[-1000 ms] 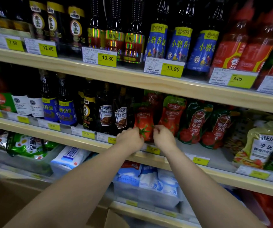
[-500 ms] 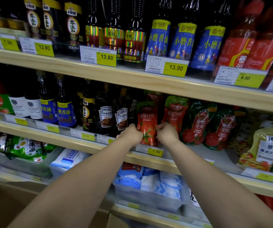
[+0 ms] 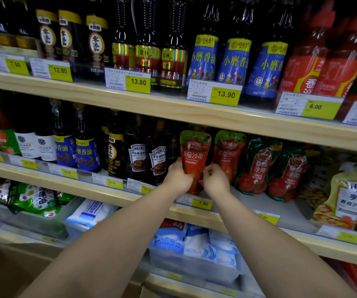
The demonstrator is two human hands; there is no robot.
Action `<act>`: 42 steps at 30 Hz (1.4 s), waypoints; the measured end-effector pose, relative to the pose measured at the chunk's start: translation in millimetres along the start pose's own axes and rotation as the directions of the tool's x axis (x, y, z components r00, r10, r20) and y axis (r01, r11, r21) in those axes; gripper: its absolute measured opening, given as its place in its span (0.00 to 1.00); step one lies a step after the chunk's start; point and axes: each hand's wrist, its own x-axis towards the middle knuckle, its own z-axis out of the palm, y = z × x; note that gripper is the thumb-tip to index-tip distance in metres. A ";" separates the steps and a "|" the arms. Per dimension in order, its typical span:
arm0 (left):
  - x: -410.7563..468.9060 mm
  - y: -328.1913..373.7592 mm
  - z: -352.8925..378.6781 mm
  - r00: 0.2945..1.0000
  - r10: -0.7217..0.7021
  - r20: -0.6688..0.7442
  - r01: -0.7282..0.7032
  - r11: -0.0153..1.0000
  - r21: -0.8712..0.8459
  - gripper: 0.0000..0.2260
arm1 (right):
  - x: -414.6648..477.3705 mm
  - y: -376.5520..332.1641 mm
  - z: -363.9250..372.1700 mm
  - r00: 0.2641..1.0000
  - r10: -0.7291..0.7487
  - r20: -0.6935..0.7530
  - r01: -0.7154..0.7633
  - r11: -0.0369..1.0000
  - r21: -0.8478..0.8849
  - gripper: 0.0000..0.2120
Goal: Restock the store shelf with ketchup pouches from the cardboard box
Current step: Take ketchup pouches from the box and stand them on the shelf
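Observation:
A red ketchup pouch (image 3: 194,155) with a green top stands upright at the front of the middle shelf (image 3: 280,207). My left hand (image 3: 178,176) grips its lower left edge and my right hand (image 3: 215,179) pinches its lower right edge. A second red pouch (image 3: 229,153) stands just to its right, then two green-topped ketchup pouches (image 3: 259,166) lean further right. The cardboard box (image 3: 5,274) shows at the bottom left, its inside hidden by my left forearm.
Heinz black pepper sauce bottles (image 3: 137,158) stand close on the left of the pouch. A Heinz dressing pouch (image 3: 354,196) lies at the right. Sesame oil bottles (image 3: 233,61) fill the upper shelf. White and blue bags (image 3: 197,244) fill the lower shelf.
Both hands have raised the red pouch from a slumped position to standing upright at the shelf front. The camera has moved closer.

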 end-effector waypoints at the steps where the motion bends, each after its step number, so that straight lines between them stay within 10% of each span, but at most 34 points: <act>1: 3.2 -0.2 0.5 0.999 -0.034 0.018 0.033 0.999 0.033 0.23 | 3.2 -0.9 0.5 1.000 0.004 0.002 -0.004 1.000 -0.016 0.07; 24: 33.5 -8.6 14.8 0.980 -0.163 0.113 0.162 0.987 0.013 0.28 | 32.9 9.1 3.9 0.998 -0.048 -0.048 0.039 0.985 -0.167 0.10; 38: -4.3 20.6 -0.4 0.961 -0.185 0.206 0.272 0.775 -0.570 0.24 | -31.7 0.3 -29.1 0.834 -0.552 0.008 0.492 0.737 -0.464 0.08; 42: -19.7 22.6 7.1 0.980 -0.193 0.041 0.178 0.779 -0.600 0.21 | -62.2 3.5 -33.3 0.752 -0.658 0.028 0.589 0.652 -0.478 0.07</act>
